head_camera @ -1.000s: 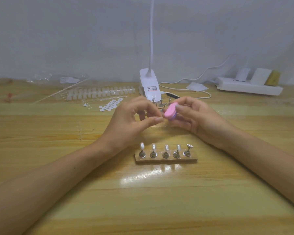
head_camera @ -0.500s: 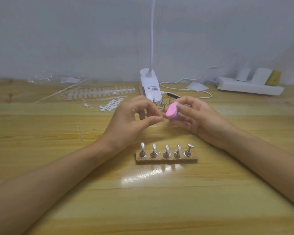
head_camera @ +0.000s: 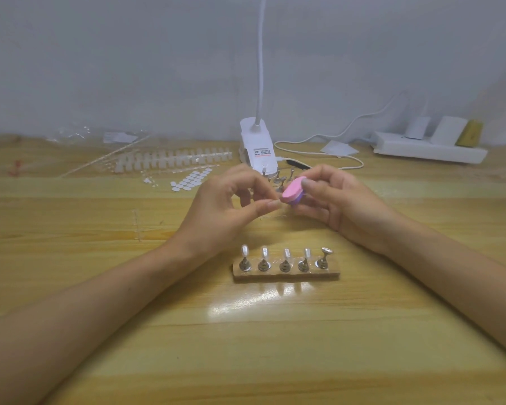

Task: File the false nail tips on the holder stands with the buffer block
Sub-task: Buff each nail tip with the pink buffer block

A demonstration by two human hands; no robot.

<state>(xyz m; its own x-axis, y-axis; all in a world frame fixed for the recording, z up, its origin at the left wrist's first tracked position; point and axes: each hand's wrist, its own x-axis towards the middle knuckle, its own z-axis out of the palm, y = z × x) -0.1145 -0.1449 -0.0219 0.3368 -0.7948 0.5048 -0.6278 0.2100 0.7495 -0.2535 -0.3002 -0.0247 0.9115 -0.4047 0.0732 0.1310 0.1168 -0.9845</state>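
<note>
A wooden base (head_camera: 287, 275) near the table's middle carries a row of metal holder stands (head_camera: 284, 263). Clear false nail tips (head_camera: 264, 252) stand on the left ones, while the rightmost stand (head_camera: 325, 258) has a bare top. Above and behind the row, my right hand (head_camera: 330, 203) grips a pink and purple buffer block (head_camera: 294, 192). My left hand (head_camera: 231, 209) pinches something small between thumb and forefinger right against the block's pink face; the pinched item is hidden by the fingertips.
A white clip lamp (head_camera: 257, 150) stands behind the hands, with loose metal stands (head_camera: 284, 178) at its foot. Strips of spare nail tips (head_camera: 173, 159) and white adhesive dots (head_camera: 192, 179) lie back left. A white power strip (head_camera: 430, 149) and cable sit back right.
The pink buffer block has shifted slightly up and right in my right hand. My left hand keeps its pinch in nearly the same place.
</note>
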